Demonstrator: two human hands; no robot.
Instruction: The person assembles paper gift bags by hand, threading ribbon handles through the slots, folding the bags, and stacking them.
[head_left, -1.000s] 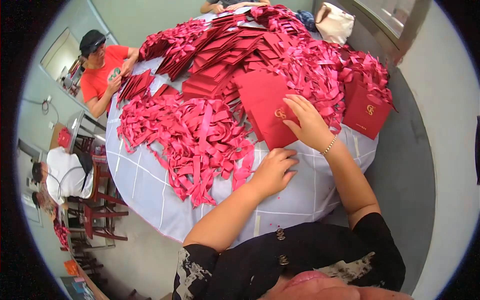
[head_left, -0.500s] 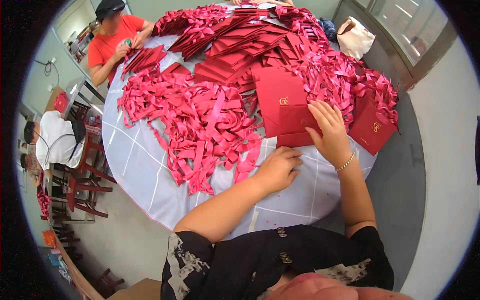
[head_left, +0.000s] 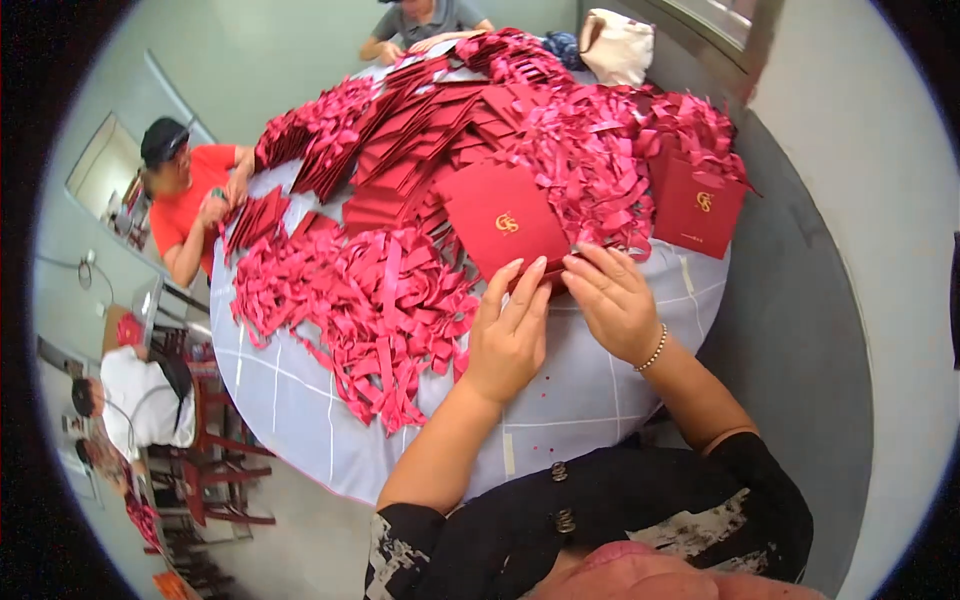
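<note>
A red paper gift bag point(head_left: 505, 222) with a gold emblem lies in front of me, its far end leaning over the piled ribbons. Along its near edge a dark folded strip shows between my hands. My left hand point(head_left: 508, 335) is at the near left corner, fingers bent over the edge and the thumb hidden. At the near right corner, the fingers of my right hand point(head_left: 615, 305) are pressed together on the same edge; a beaded bracelet circles that wrist. To the right another red gift bag point(head_left: 697, 208) rests with pink ribbons at its top.
Pink ribbons point(head_left: 370, 325) heap up on the left, with more ribbons point(head_left: 595, 165) beyond. Stacked red bags point(head_left: 410, 150) fill the middle of the round table point(head_left: 300, 420). A person in orange point(head_left: 190, 205) and a person in grey point(head_left: 430, 25) sit around it. A white bag point(head_left: 617, 48) stands behind.
My left hand has come up from the tablecloth to the bag's near edge, and my right hand has moved down to it. The bag's emblem panel now faces up whole. The view has shifted.
</note>
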